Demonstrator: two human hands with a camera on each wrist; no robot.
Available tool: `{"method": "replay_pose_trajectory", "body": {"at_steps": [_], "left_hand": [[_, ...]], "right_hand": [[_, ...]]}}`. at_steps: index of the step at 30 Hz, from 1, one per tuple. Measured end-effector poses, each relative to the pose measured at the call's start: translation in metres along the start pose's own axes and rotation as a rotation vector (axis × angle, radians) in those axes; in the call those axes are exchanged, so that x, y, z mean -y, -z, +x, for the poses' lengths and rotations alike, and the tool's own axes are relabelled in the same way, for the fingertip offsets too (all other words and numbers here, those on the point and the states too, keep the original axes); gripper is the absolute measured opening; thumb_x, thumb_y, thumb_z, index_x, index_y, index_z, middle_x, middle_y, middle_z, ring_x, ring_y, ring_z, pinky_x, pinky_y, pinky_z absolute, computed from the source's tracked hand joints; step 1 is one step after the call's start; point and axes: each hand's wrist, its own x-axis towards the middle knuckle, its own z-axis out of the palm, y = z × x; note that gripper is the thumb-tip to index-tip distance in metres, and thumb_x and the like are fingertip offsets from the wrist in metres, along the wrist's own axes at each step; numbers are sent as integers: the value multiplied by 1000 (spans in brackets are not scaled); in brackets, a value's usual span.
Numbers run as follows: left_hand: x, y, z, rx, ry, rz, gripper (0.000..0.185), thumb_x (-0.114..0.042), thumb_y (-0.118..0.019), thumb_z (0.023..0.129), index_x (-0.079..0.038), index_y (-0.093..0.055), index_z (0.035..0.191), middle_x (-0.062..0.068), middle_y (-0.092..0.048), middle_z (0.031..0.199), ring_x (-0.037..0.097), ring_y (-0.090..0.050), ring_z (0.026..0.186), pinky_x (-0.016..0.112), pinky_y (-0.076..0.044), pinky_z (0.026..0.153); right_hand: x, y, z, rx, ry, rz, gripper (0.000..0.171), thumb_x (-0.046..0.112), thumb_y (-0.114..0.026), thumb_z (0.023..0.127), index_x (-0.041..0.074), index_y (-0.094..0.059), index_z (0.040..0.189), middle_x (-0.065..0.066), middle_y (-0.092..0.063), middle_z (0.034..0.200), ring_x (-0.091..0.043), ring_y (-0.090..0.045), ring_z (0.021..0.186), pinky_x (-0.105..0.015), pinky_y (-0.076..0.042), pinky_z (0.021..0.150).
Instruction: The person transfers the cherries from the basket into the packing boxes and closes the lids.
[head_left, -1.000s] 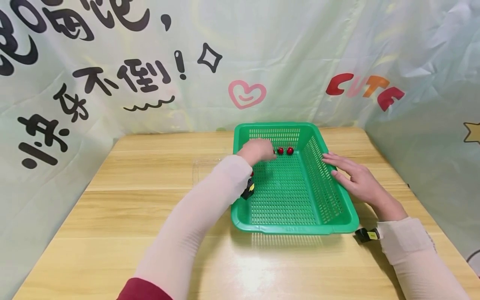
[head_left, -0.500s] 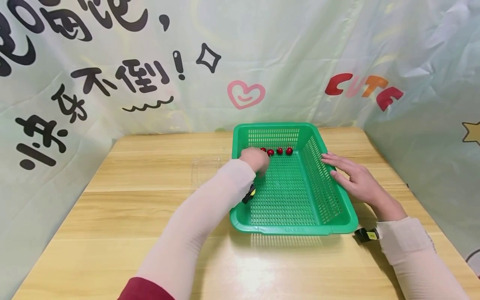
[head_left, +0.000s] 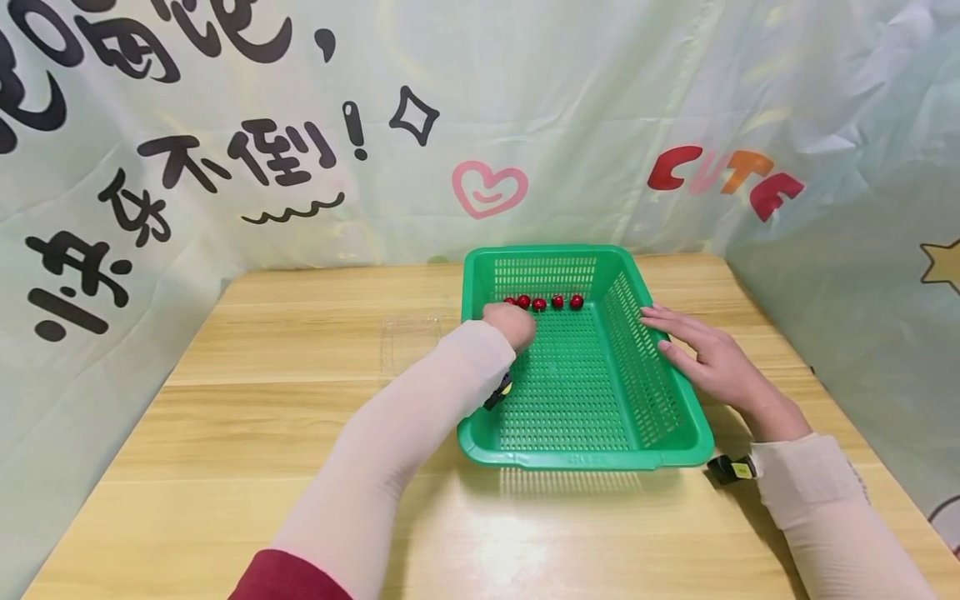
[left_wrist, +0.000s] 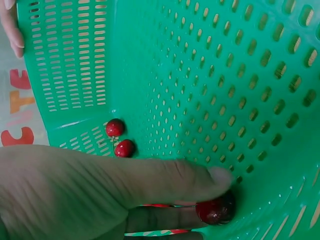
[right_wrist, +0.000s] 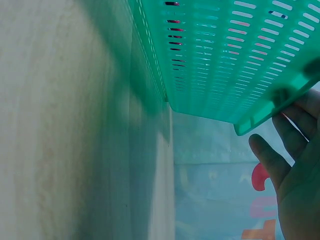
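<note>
A green slotted basket (head_left: pixel 585 460) stands on the wooden table. Several small red balls (head_left: pixel 557 302) lie in a row along its far inner wall. My left hand (head_left: pixel 513 323) is inside the basket near its left wall. In the left wrist view the left hand (left_wrist: pixel 217 196) pinches one red ball (left_wrist: pixel 215 211) between thumb and finger, just above the basket floor (left_wrist: pixel 240 85). Two more red balls (left_wrist: pixel 120 138) lie by the far corner. My right hand (head_left: pixel 697 354) rests with straight fingers on the basket's right rim; its fingers (right_wrist: pixel 295 170) show under the rim (right_wrist: pixel 260 117).
A clear plastic box (head_left: pixel 408 342) sits on the table (head_left: pixel 225 433) left of the basket. A printed curtain (head_left: pixel 225 125) closes off the back and both sides. Bare wood lies in front of the basket.
My left hand has drawn back from the far wall toward me, uncovering more of the red balls in the row. The right hand has stayed on the rim.
</note>
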Motion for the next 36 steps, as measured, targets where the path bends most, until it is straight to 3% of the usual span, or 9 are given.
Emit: {"method": "replay_pose_trajectory", "body": {"at_steps": [3, 9, 11, 14, 17, 20, 25, 30, 36], "left_hand": [[4, -5, 2, -48, -29, -59, 35, -16, -54, 99, -13, -59, 134, 3, -54, 138, 17, -48, 124, 38, -31, 108], [6, -6, 2, -62, -52, -88, 32, -17, -50, 100, -10, -61, 130, 6, -56, 136, 17, -51, 120, 39, -33, 106], [7, -5, 1, -68, -61, -80, 27, -15, -52, 100, -10, -64, 123, 5, -60, 129, 16, -53, 110, 35, -38, 100], [7, -4, 2, -70, -102, -41, 16, -11, -57, 96, -11, -69, 108, 4, -63, 112, 15, -50, 89, 29, -44, 80], [8, -1, 3, -67, -163, 13, 9, -7, -61, 93, -10, -68, 97, 5, -58, 99, 17, -42, 77, 27, -39, 64], [9, 3, 4, -57, -210, 26, 11, -4, -58, 94, -9, -66, 100, 6, -56, 101, 17, -39, 75, 27, -35, 58], [11, 12, 5, -47, -261, 11, 19, -5, -51, 96, -8, -65, 109, 9, -56, 120, 18, -41, 75, 27, -32, 55], [12, 18, 2, -99, -304, -12, 15, -10, -58, 94, -9, -67, 107, 10, -57, 129, 17, -44, 78, 26, -35, 56], [14, 23, -2, -177, -339, -95, 11, -18, -68, 92, -9, -66, 99, 5, -63, 110, 15, -49, 77, 28, -42, 67]], "right_hand": [[0, 0, 0, -1, 2, -11, 48, 6, -64, 92, 13, -55, 139, -10, -48, 146, -14, -35, 140, -20, -25, 109], [-1, -1, 1, -4, 9, -11, 48, 6, -64, 92, 12, -55, 139, -10, -48, 146, -21, -37, 139, -19, -24, 108], [-1, -2, 1, -4, 12, -11, 48, 6, -64, 92, 11, -55, 139, -11, -48, 146, -23, -38, 139, -18, -23, 108], [-1, -2, 2, -5, 16, -11, 48, 5, -64, 92, 11, -55, 139, -11, -48, 145, -25, -39, 138, -16, -22, 107], [0, -2, 2, -5, 16, -11, 48, 5, -64, 92, 11, -55, 139, -11, -48, 145, -22, -38, 138, -16, -22, 107], [0, -1, 1, -1, 8, -9, 48, 6, -63, 93, 12, -55, 139, -10, -48, 146, -19, -37, 139, -17, -23, 107], [0, -1, 0, 8, -15, -4, 48, 7, -63, 93, 13, -55, 140, -10, -47, 147, -16, -35, 140, -28, -28, 111], [0, 0, 0, 15, -31, 1, 48, 8, -63, 93, 13, -54, 140, -9, -46, 147, -15, -34, 140, -40, -32, 110], [-1, 0, 0, 11, -26, 8, 48, 7, -63, 93, 13, -54, 140, -10, -47, 147, -16, -35, 140, -27, -28, 110]]}}
